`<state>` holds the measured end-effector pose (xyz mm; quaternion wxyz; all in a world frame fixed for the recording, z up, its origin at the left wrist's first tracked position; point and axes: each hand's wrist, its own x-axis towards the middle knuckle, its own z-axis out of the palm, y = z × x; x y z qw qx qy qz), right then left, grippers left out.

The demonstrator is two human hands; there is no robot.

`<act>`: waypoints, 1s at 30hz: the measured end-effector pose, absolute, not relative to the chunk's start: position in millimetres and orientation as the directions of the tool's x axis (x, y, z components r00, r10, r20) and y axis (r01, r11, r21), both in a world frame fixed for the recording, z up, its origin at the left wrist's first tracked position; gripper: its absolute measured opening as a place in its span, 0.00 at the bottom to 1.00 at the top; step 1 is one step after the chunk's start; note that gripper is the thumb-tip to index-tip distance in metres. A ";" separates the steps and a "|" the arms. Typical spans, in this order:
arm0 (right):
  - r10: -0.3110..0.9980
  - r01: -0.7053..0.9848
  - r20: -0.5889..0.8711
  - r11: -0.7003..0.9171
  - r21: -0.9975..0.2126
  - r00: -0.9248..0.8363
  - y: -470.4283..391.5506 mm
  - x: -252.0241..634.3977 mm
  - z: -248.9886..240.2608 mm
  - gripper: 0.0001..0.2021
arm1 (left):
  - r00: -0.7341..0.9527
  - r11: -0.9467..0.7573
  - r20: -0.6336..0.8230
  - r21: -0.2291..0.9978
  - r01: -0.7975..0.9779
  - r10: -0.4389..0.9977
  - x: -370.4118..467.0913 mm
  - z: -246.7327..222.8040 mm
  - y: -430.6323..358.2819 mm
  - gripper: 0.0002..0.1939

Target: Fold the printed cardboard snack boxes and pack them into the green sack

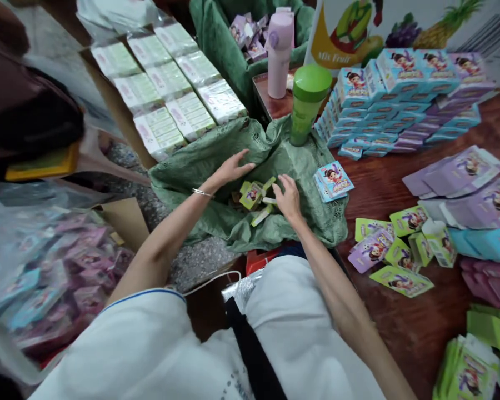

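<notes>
My left hand (233, 168) hovers at the left over a green cloth (294, 161), its fingers stretched apart with nothing in them. Below and between my hands, several small yellow-green printed boxes (251, 194) lie in a hollow of the cloth. My right hand (289, 197) is just right of these boxes, fingers curved and apart; it is close to a box edge, and I cannot tell whether it touches. Farther right on the cloth rests a small stack of light-blue cards or flat boxes (333, 180) with a cartoon girl.
A green-lidded tumbler (310, 103) and a pink bottle (278, 55) stand behind the cloth. Blue and purple boxes (400, 105) are stacked at back right. Flattened green cartons (404, 278) lie on the table. Wrapped packs (170, 83) fill a carton; bagged boxes (66, 266) sit left.
</notes>
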<state>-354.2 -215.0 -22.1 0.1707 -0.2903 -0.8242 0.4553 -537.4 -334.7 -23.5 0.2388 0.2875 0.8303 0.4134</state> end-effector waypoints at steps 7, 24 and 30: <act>0.660 0.252 0.268 0.582 -0.773 -0.702 -221.5 -202.2 92.5 0.14 | -0.493 0.064 0.042 0.978 0.197 0.869 -427.8 58.5 -279.0 0.22; 0.920 0.309 -0.227 -0.328 -0.893 0.320 -157.3 -45.6 19.1 0.57 | 0.034 0.236 -0.363 0.671 0.703 0.931 -255.0 32.8 -139.1 0.52; 0.901 0.246 -0.279 -0.368 -0.897 0.332 -152.5 -48.8 17.5 0.51 | 0.078 0.388 -0.451 0.833 0.394 0.889 -240.8 40.9 -159.3 0.28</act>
